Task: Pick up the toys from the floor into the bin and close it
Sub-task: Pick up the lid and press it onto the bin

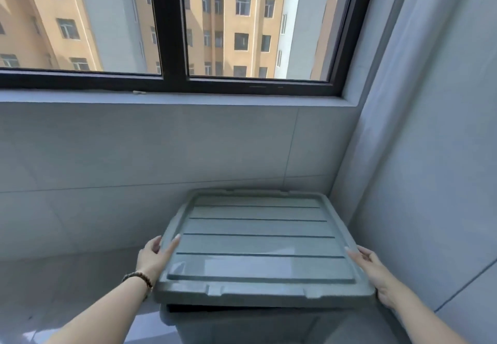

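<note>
Grey-green lid point(259, 239) held flat over the bin point(242, 322) in the corner of a tiled room, gripped at its two side edges. Left hand point(154, 259) clasped on the lid's left rim, thumb laid on top and fingers point(156, 244) curled around the edge; beaded bracelet point(138, 278) worn at that wrist. Right hand point(376, 273) clasped on the lid's right rim, fingers point(361, 252) spread narrowly along the edge and palm pressed against the near right corner. Lid ribbed with four dark grooves across its top, with small tabs along the near edge. Near edge not seated: dark gap seen between it and the bin's rim below. Far edge close to the rear wall; whether seated there could not be told. Bin stood on the pale glossy floor point(53, 303), tucked against the right wall point(430, 182) and just beside the tiled wall under the window point(172, 26). Contents of the bin hidden by the lid. Tan apartment blocks point(242, 21) seen through the dark-framed glass above the grey sill point(161, 99)
</note>
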Demonstrator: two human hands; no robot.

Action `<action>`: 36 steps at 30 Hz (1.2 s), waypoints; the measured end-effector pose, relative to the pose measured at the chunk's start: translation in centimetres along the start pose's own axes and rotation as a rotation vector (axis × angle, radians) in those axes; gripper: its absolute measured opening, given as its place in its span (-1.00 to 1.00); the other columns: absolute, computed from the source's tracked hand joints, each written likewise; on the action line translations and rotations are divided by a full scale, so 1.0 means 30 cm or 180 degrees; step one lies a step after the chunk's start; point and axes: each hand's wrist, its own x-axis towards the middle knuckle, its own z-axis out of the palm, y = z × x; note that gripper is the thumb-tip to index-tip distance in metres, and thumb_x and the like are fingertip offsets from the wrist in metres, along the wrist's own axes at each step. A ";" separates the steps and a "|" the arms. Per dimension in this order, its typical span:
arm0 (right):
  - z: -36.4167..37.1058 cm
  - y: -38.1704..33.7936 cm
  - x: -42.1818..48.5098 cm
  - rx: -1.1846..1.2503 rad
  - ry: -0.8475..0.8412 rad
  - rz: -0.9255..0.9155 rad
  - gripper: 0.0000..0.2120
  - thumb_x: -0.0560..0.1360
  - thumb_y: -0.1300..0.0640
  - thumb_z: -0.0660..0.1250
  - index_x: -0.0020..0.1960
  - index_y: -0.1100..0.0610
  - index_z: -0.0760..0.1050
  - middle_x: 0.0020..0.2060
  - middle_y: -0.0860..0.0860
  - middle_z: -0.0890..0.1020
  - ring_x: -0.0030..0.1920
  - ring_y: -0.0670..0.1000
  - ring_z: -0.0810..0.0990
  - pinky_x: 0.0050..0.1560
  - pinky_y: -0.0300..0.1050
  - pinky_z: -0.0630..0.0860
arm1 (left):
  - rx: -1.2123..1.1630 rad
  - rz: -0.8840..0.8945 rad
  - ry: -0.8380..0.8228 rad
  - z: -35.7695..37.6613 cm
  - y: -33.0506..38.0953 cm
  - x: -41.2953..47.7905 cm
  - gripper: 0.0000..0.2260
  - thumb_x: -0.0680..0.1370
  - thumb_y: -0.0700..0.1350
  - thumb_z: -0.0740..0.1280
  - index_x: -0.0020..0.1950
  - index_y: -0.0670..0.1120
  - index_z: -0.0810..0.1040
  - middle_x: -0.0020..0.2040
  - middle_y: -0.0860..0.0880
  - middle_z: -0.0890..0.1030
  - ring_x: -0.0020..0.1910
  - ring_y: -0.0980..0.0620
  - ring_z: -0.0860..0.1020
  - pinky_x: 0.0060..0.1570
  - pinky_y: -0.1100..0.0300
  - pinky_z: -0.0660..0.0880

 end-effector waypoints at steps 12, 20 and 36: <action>0.010 0.130 0.091 -0.1272 0.0314 -0.0050 -0.40 0.52 -0.10 0.25 0.49 0.03 0.18 0.47 0.04 0.24 0.45 0.12 0.24 0.41 0.04 0.21 | 0.0635 -0.0345 -0.0094 0.116 -0.111 -0.041 -0.30 0.51 0.26 0.20 0.50 -0.10 0.10 0.43 -0.14 0.33 0.34 -0.20 0.38 0.31 -0.03 0.31; -0.025 0.168 0.096 -0.1267 0.0179 0.0433 0.12 0.11 -0.52 0.33 0.47 0.09 0.15 0.32 0.03 0.42 0.30 0.11 0.42 0.36 0.07 0.33 | 0.1072 -0.0411 -0.0172 0.126 -0.149 -0.031 -0.30 0.49 0.33 0.12 0.49 0.02 0.00 0.37 -0.20 0.40 0.26 -0.24 0.44 0.29 -0.07 0.34; -0.031 0.232 0.095 -0.0679 0.0387 0.0811 -0.10 0.26 -0.40 0.34 0.37 0.15 0.24 0.28 0.16 0.40 0.27 0.15 0.41 0.27 0.10 0.34 | 0.2915 0.0892 -0.0350 0.488 -0.027 -0.122 -0.38 0.58 0.27 -0.13 0.55 0.02 -0.13 0.56 -0.11 -0.13 0.53 -0.12 -0.14 0.47 -0.09 -0.17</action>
